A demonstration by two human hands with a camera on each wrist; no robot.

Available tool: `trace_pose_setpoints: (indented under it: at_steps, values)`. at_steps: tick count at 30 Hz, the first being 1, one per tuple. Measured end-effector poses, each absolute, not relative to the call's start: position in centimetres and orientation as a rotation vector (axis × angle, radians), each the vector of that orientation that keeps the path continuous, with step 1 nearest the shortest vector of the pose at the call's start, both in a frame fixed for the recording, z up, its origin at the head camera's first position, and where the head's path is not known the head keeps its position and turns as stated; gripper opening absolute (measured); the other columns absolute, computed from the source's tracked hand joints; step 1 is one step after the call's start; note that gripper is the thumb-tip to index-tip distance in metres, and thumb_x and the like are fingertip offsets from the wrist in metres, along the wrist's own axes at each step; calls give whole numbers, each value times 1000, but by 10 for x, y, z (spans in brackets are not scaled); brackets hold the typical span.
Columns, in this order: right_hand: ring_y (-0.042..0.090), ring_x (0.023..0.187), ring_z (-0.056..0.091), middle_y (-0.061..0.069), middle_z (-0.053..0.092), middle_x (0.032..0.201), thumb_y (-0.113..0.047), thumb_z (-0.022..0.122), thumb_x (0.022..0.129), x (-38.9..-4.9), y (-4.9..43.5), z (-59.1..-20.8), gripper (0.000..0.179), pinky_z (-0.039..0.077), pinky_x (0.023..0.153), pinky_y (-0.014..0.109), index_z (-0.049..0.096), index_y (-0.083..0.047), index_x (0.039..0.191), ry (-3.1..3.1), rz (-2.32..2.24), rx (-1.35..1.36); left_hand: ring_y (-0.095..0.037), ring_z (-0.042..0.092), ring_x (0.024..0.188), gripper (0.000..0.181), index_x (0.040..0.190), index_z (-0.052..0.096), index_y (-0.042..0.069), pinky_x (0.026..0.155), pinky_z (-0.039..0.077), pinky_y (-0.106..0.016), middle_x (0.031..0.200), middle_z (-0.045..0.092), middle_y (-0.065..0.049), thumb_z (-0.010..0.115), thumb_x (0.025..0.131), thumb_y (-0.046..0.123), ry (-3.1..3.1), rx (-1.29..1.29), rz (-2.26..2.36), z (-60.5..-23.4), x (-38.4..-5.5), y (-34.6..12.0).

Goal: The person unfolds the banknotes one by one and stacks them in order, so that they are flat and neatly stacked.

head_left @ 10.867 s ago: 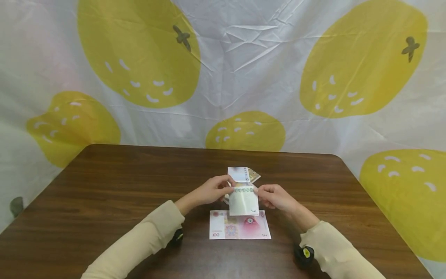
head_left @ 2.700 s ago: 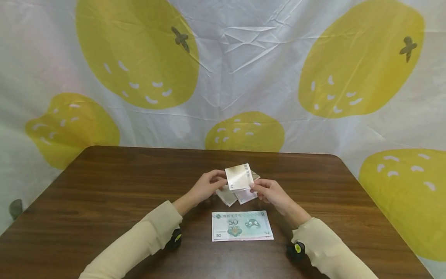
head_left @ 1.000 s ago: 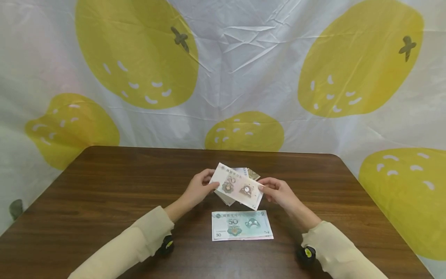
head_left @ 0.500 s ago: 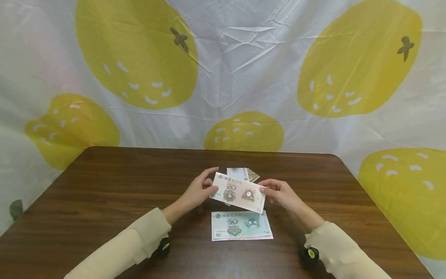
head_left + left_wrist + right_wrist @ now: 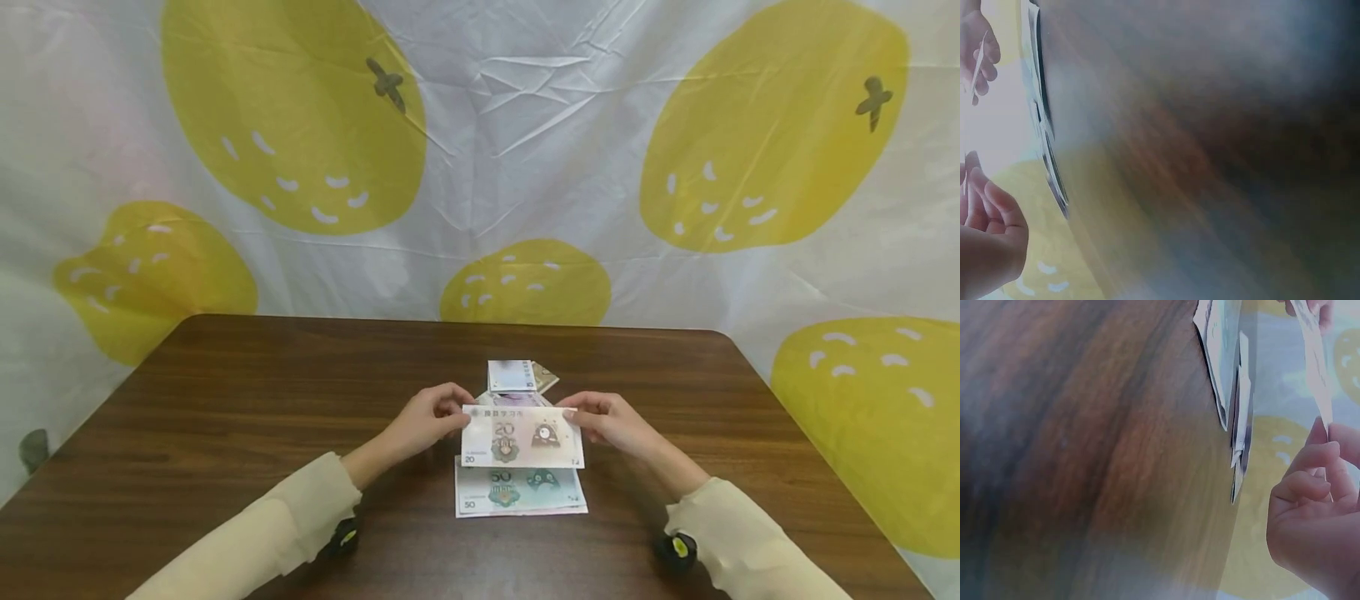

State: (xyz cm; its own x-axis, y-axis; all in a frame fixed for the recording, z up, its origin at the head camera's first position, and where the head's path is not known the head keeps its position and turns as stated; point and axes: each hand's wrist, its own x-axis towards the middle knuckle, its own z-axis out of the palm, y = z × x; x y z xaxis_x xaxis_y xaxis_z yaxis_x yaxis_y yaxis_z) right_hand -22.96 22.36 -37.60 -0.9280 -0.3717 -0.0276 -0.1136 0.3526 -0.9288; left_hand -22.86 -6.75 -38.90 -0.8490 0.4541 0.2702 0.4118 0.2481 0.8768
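A brownish-pink play banknote marked 20 is stretched flat between both hands in the head view. My left hand pinches its left edge, and my right hand pinches the upper right corner. Below it on the table lies a green 50 banknote on top of a pink one, whose edge peeks out; the held note covers its upper part. In the right wrist view the held banknote appears nearly edge-on, raised above the table, with the right hand gripping its end.
Farther back on the brown wooden table sits a loose pile of folded banknotes, with a brownish one sticking out at its right. Behind the table hangs a white cloth printed with yellow fruit.
The pink 100 note got covered by the green 50. A folded note from the pile was opened out into the 20, then straightened and brought nearer, over the 50 note.
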Motion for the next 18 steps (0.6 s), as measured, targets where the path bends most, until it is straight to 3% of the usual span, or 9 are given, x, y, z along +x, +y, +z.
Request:
trace_pose_setpoints:
  at_steps: [5, 14, 18]
  values:
    - [10, 48, 37, 2, 45, 61, -13, 56, 85, -228, 227, -379, 27, 30, 43, 21, 59, 5, 105, 2340, -1564, -480, -13, 46, 54, 12, 91, 59, 1, 48, 39, -25, 65, 55, -10, 61, 80, 6, 2448, 816, 1588, -389, -226, -67]
    - [9, 45, 35, 2, 42, 56, -12, 56, 86, -226, 226, -386, 25, 26, 40, 19, 60, 5, 104, 2300, -1458, -554, -9, 45, 51, 6, 83, 62, 3, 46, 38, -22, 63, 53, 2, 64, 79, 8, 2462, 833, 1353, -390, -223, -69]
    - [7, 45, 36, 1, 43, 56, -10, 56, 85, -224, 224, -390, 25, 26, 40, 18, 60, 6, 103, 2298, -1442, -582, -7, 44, 48, 4, 78, 61, 4, 44, 36, -22, 58, 53, 2, 63, 79, 7, 2481, 863, 1278, -393, -224, -70]
